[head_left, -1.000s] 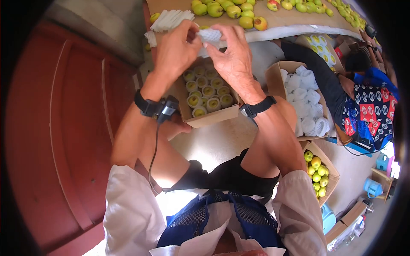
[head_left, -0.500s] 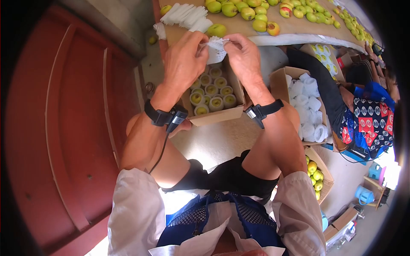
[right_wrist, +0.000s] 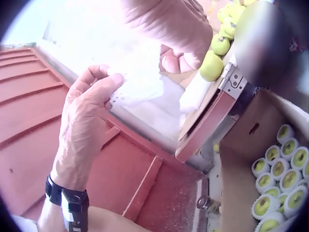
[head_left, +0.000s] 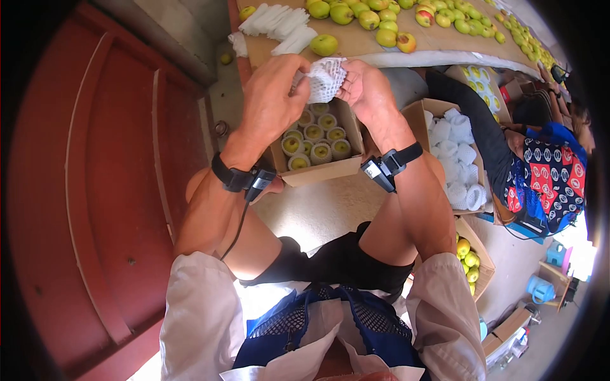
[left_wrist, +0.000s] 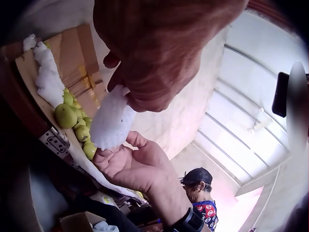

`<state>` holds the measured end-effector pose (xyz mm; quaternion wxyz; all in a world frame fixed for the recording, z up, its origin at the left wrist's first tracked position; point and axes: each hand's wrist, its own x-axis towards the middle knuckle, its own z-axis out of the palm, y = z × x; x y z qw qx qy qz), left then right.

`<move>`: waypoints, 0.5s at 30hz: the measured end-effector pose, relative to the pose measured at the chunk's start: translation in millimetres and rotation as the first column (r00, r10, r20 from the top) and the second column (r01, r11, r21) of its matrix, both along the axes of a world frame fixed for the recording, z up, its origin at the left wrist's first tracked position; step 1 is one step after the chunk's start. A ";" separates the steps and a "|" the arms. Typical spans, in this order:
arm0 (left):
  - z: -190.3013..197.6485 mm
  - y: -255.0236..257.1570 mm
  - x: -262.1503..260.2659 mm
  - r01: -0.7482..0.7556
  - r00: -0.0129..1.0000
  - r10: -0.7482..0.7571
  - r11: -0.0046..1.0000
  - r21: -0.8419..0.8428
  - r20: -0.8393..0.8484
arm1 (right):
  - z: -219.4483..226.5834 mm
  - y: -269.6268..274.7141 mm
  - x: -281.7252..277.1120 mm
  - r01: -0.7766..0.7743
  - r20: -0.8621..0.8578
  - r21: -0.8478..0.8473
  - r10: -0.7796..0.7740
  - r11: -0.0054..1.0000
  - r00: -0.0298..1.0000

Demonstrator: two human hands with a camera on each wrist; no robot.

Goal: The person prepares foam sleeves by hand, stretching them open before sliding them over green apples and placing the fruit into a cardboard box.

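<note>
My left hand [head_left: 273, 95] pinches a white foam net sleeve [head_left: 325, 79] between thumb and fingers, above the front of the table. On the sleeve's other side is my right hand [head_left: 372, 95], its palm turned up and its fingertips at the sleeve's open end. In the left wrist view the sleeve [left_wrist: 113, 118] hangs from the left hand down to the right hand's [left_wrist: 137, 166] loosely bent fingers, the thumb standing apart. Beneath both hands, a cardboard box [head_left: 327, 173] holds rows of green apples [right_wrist: 279, 168] in foam sleeves.
The table [head_left: 419, 54] carries many loose apples, a single near apple [head_left: 324, 44] and a stack of flat foam sleeves [head_left: 276, 22]. To the right stand a box of opened sleeves [head_left: 448, 149] and a box of apples [head_left: 470, 257]. Another person [head_left: 549, 168] sits beyond; a red door [head_left: 95, 190] is left.
Both hands first shifted right with the sleeve. Since half a second ago they have come slightly lower, and the right hand has turned from pinching the sleeve's edge to palm up.
</note>
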<state>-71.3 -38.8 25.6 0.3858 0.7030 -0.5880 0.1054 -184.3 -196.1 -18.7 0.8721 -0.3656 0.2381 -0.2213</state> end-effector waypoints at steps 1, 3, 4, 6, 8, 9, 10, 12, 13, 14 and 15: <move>-2.3 -0.4 2.2 0.008 1.000 -0.008 1.000 -0.014 -0.016 | -3.1 -2.9 0.1 -0.019 0.002 0.033 0.019 0.999 1.000; -3.4 0.2 4.5 0.031 1.000 -0.031 0.998 -0.054 0.001 | -8.1 -5.4 1.9 -0.046 0.006 0.066 0.045 0.997 0.999; -1.8 0.5 4.6 0.050 0.998 -0.047 0.996 -0.079 0.036 | -9.9 -5.8 2.5 -0.052 0.006 0.065 0.051 0.997 0.999; 2.9 1.6 4.5 0.086 0.990 -0.075 0.992 -0.088 0.123 | -8.5 -4.9 1.5 -0.038 -0.019 0.043 0.038 0.998 0.999; 7.2 2.9 2.9 0.116 0.969 -0.101 0.992 -0.054 0.227 | -2.9 -1.0 -1.0 -0.001 -0.071 0.001 0.001 1.000 0.998; 7.2 2.1 2.5 0.112 0.971 -0.099 0.992 -0.052 0.216 | -1.4 -0.1 -1.8 -0.027 -0.052 -0.015 0.026 1.000 0.998; 7.4 1.2 2.2 0.108 0.974 -0.096 0.993 -0.049 0.205 | 0.3 0.5 -2.3 -0.052 -0.034 -0.033 0.051 0.998 0.998; 5.6 1.6 1.7 0.092 0.985 -0.084 0.995 -0.044 0.152 | -0.4 0.7 -3.2 -0.104 -0.022 -0.108 0.102 0.989 0.995; 3.7 2.3 2.0 0.079 0.991 -0.074 0.996 -0.039 0.109 | -2.4 0.5 -2.9 -0.130 -0.031 -0.164 0.127 0.978 0.991; 3.4 2.0 2.2 0.067 0.996 -0.065 0.997 -0.032 0.067 | -3.5 -0.4 -2.8 -0.156 -0.040 -0.218 0.151 0.964 0.988; 4.8 2.2 1.9 0.067 0.994 -0.064 0.997 -0.031 0.084 | -1.5 0.8 -3.9 -0.169 -0.060 -0.258 0.158 0.951 0.986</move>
